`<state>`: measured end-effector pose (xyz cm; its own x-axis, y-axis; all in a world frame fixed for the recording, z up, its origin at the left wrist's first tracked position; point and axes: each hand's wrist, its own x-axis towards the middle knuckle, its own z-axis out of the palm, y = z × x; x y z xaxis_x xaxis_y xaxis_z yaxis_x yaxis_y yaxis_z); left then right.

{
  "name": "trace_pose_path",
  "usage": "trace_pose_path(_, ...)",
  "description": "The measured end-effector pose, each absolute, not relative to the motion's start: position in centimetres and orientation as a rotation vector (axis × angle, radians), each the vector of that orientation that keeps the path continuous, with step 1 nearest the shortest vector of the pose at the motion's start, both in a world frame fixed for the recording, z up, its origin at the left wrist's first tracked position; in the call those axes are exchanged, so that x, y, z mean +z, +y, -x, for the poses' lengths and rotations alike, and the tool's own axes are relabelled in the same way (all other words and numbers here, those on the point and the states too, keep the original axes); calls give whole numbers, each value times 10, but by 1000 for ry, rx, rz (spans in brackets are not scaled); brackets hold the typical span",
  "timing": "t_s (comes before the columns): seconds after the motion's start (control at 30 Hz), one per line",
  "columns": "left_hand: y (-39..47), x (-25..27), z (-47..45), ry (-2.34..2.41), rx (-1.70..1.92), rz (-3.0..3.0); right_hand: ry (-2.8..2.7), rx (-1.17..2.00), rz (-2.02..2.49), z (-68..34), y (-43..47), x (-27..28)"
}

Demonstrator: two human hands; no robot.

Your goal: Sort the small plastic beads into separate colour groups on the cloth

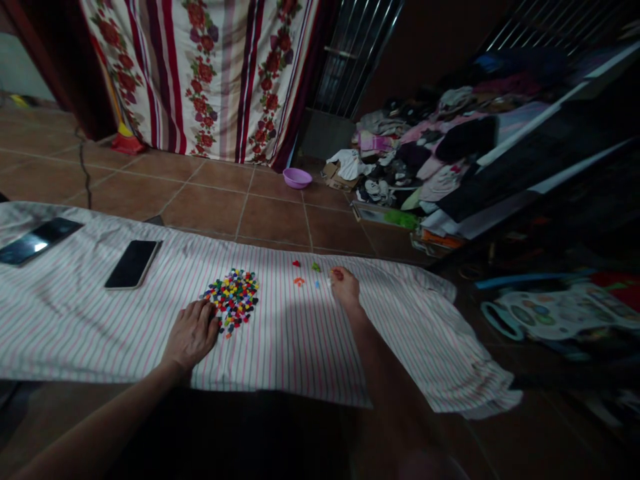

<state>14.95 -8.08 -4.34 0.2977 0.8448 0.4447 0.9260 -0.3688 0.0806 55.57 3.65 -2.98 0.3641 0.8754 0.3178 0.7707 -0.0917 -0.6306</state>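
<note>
Left hand (193, 333) palm down on the striped cloth (300, 347), fingers close together and a bit bent, fingertips at the near left edge of the pile of small colored pieces (235, 297); underside hidden, so can't tell if any piece is under the fingers. Pile is just right of and beyond that hand, mixed red, yellow, green, blue, black, orange, spread in one loose patch. Right hand (346, 288) is well right of the pile, near the far edge of the cloth, thumb and fingers drawn into a narrow pinch; a reddish bit of color shows at the tips, too small to tell whether a piece is held. Left of the pinch, apart from the pile, lie a few pieces: green piece (315, 267) and blue piece (317, 285) closest to it, red piece (296, 263) and orange piece (299, 282) farther left. Left of the pile, a phone (133, 265) lies flat, dark screen up; a second dark device (40, 241) at far left, light glaring on its screen. Beyond the cloth: tiled floor (200, 207), purple basin (297, 179), flowered curtain (200, 80); heap of clothes (420, 143) far right.
</note>
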Motion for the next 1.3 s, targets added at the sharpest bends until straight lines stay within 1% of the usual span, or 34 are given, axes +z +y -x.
trace_pose_path(0.2,-80,-46,-150,-1620,-628,2360,-1457,88,2110,-577,62,-27)
trace_pose_path(0.6,-80,-41,-151,-1653,-668,2389,-1614,151,2315,-582,88,-40)
trace_pose_path(0.77,-80,-41,-151,-1667,-666,2386,-1614,176,2295,-586,90,-45)
trace_pose_path(1.03,-81,-41,-151,-1689,-695,2392,-1542,244,2145,-590,85,-43)
trace_pose_path(1.3,-81,-44,-150,-1689,-681,2401,-1471,169,2087,-587,73,-31)
